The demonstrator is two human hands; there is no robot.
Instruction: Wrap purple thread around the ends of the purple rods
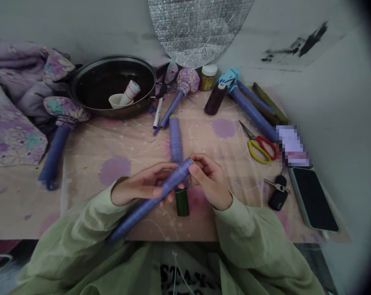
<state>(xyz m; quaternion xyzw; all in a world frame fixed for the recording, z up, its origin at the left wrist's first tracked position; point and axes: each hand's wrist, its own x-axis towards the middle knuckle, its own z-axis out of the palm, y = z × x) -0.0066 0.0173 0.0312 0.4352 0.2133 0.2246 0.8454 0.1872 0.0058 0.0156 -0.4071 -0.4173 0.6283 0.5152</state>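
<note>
Left hand [142, 184], right hand [210, 180] grip a purple wrapped rod [148, 206]; black pan [111, 76] holds white cup [116, 101], paper roll [130, 92].

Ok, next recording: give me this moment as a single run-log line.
left hand: grips purple thread-wrapped rod | right hand: pinches its upper end | beneath: second purple-wrapped rod, bare green end | nearby: red-and-yellow-handled scissors

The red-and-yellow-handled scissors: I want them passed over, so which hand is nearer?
Right. The right hand is below and left of the red-and-yellow-handled scissors in the view, not touching them; the left hand is farther left. Both hold a purple thread-wrapped rod.
</note>
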